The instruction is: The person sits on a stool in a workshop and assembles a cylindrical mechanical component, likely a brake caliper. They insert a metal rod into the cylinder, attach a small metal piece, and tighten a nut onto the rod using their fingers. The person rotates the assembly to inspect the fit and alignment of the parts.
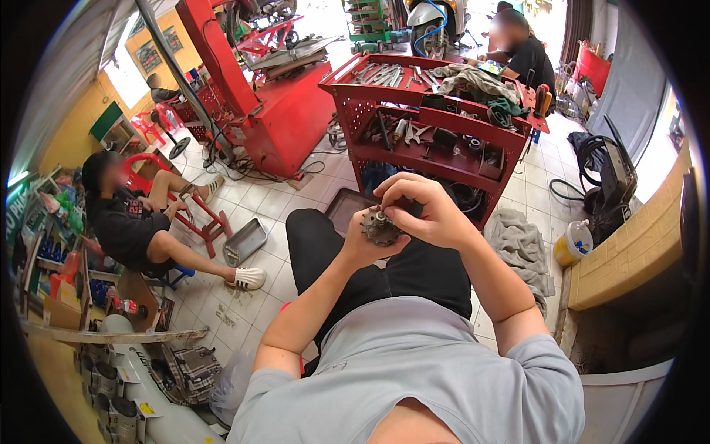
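A round, dark metal part with a toothed rim [381, 229] is held above my lap, with a small stub standing up at its middle. My left hand [360, 248] is closed around it from below and the left. From the right, my right hand [436, 214] reaches over the part, its thumb and fingertips bent together at the stub. Whether a small piece sits between those fingertips is hidden. Beneath both hands lie my black-trousered legs [429, 285].
Ahead stands a red tool cart [436, 166] with wrenches [381, 75] and rags [473, 81]. Metal trays [246, 240] lie on the tiled floor. A seated person [129, 214] is at the left; another [529, 59] is beyond the cart. A grey cloth [518, 248] and bucket [573, 244] are at the right.
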The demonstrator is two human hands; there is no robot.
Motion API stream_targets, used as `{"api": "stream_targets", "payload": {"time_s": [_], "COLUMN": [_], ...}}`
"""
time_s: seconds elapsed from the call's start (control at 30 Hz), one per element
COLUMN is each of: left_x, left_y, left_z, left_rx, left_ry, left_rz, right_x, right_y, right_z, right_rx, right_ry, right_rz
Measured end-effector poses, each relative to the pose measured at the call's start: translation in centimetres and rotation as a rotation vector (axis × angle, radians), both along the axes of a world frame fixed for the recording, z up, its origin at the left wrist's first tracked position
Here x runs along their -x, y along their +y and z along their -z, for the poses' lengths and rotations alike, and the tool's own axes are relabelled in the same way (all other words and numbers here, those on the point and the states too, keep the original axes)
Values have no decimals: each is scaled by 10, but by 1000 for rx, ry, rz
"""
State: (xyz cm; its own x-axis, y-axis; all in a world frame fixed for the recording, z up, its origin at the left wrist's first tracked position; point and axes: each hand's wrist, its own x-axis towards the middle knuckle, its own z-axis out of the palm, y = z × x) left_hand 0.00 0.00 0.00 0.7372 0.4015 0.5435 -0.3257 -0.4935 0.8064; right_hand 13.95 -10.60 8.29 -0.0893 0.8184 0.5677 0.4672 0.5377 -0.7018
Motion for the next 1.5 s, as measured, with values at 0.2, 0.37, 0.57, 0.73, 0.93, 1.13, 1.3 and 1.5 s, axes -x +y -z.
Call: {"api": "stream_targets", "payload": {"time_s": [0.2, 0.37, 0.57, 0.73, 0.93, 1.13, 1.3, 1.5], "left_x": [6, 2, 3, 3, 2, 0, 2, 0], "left_y": [4, 4, 3, 4, 2, 1, 2, -1], "left_z": [-11, -8, -8, -11, -10, -8, -11, -11], "left_rx": [-5, -26, 56, -26, 6, 19, -6, 24], "left_ry": [-26, 11, 40, 10, -35, -43, 0, -51], "left_rz": [-12, -21, -3, -4, 11, 14, 19, 20], "right_x": [6, 5, 1, 6, 5, 6, 5, 6], "right_y": [6, 3, 5, 4, 3, 3, 3, 2], "right_z": [1, -4, 1, -2, -2, -1, -3, -3], "right_rx": [-90, -27, -83, -74, -60, -83, -72, -97], "right_ry": [0, -55, -110, -68, -105, -85, -135, -106], "right_rz": [-14, 11, 2, 10, 5, -6, 29, 16]}}
